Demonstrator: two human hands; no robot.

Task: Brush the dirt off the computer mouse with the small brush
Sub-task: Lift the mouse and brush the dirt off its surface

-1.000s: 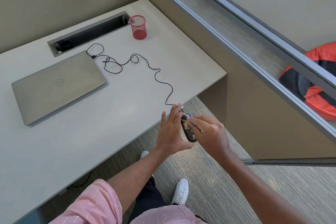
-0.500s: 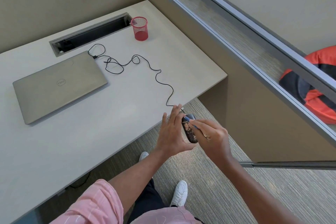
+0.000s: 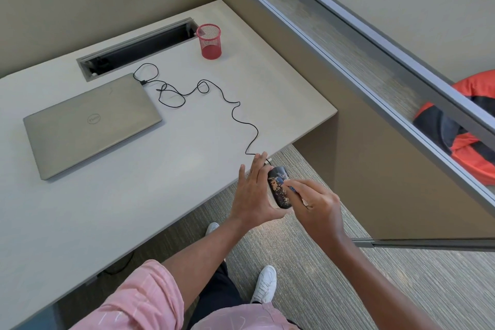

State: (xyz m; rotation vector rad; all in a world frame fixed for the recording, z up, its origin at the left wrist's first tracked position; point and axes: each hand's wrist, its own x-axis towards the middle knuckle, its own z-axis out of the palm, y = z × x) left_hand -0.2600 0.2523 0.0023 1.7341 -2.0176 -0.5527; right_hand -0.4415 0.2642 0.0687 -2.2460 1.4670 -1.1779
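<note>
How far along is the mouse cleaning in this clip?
Done: the left hand has the mouse lifted past the desk edge, and the right hand holds the small brush. In hand: bristles on the mouse's top. Left: tan dirt specks across most of its shell.

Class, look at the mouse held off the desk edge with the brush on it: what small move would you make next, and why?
Probably sweep the small brush down along the mouse toward its near end. Tan dirt speckles still cover much of its black shell, the right hand has the brush near the front, and the left hand holds the mouse beyond the desk edge, so crumbs should fall to the carpet.
</note>
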